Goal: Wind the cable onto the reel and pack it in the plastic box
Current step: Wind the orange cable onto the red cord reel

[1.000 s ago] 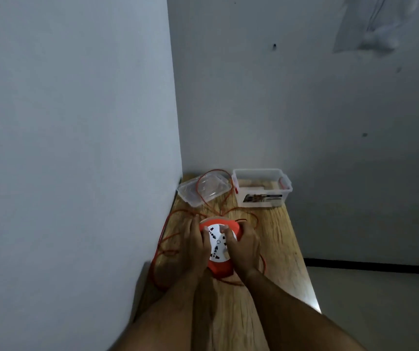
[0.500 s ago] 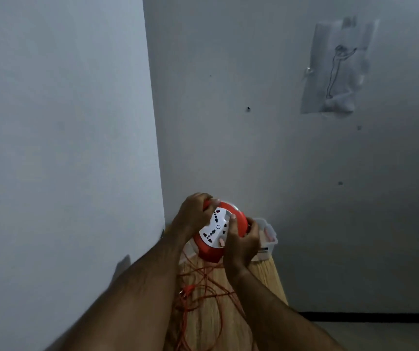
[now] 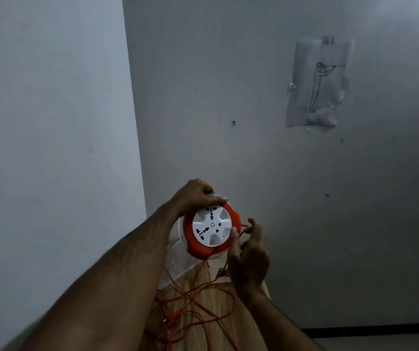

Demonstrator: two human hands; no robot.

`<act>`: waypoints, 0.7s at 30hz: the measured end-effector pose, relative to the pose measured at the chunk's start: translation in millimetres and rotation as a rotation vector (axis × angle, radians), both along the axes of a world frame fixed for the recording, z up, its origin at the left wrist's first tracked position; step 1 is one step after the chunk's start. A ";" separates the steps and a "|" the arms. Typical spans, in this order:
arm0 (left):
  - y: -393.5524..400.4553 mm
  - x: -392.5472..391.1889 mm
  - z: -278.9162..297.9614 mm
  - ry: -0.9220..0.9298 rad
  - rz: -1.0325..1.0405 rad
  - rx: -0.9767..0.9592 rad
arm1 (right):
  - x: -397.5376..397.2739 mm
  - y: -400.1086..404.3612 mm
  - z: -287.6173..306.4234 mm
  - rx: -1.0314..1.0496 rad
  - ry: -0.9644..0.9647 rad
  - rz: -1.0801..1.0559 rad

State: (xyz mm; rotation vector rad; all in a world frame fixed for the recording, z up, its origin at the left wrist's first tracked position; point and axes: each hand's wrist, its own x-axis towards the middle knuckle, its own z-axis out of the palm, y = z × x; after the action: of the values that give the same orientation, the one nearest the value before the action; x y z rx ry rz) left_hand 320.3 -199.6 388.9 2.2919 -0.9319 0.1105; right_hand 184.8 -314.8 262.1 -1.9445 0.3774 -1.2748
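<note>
I hold an orange cable reel (image 3: 203, 247) with a white socket face up in the air in front of the wall. My left hand (image 3: 195, 196) grips its top rim. My right hand (image 3: 250, 252) rests against the reel's right side, thumb on the white face, with the thin orange cable (image 3: 243, 230) running between its fingers. The rest of the cable (image 3: 198, 310) hangs down and lies in loose loops on the wooden table (image 3: 203, 330). A clear plastic lid (image 3: 175, 264) shows under the reel. The plastic box is hidden behind my hands.
The narrow table stands in a corner, with a grey wall close on the left and another straight ahead. A plastic sheet with a line drawing (image 3: 317, 82) is taped high on the far wall. The floor lies beyond the table's right edge.
I have lifted the reel off the table and raised it to chest height. My left hand moved to the top rim, and my right hand shifted to the right side and took the cable.
</note>
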 end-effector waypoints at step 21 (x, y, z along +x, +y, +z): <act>-12.3 12.1 -18.4 0.018 -0.020 -0.031 | 21.9 -14.8 38.4 -1.052 0.268 0.191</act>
State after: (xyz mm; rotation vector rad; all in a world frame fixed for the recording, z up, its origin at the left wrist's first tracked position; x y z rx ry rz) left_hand 332.4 -211.8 370.5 2.2511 -0.9379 0.0953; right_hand 206.7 -329.6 300.6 -2.9379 -0.4610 -1.1770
